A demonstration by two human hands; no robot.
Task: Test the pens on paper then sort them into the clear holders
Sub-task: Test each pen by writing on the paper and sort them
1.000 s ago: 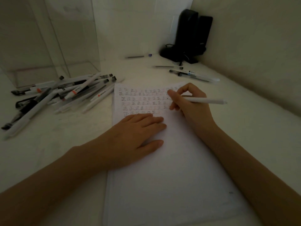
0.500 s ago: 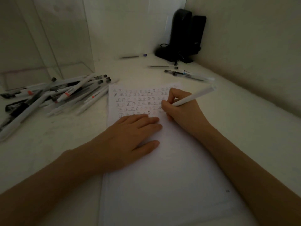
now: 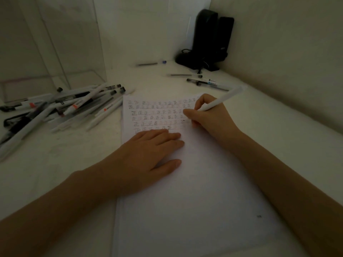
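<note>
The white desk (image 3: 55, 173) carried a large sheet of paper (image 3: 194, 210), whose far end bore six rows of small test marks. Beyond the paper's far left corner stood the clear holders (image 3: 79, 52), tall and upright against the wall; what lay inside them could not be made out through the dim, reflective walls. Left of the paper, outside the holders, a loose pile of pens (image 3: 61, 108) sprawled on the desk, some white, some dark, a few with orange labels. Beyond the paper's far right corner, two black speakers (image 3: 207, 38) stood in the corner of the wall. The left hand (image 3: 144, 156) lay flat on the paper just below the marks, fingers straight and together, holding nothing. The right hand (image 3: 209, 117) rested at the right end of the marked rows, fingers curled in a writing grip round a white pen (image 3: 222, 100), its tip down at the paper. A few loose pens (image 3: 206, 82) lay beyond the paper's far edge.
</note>
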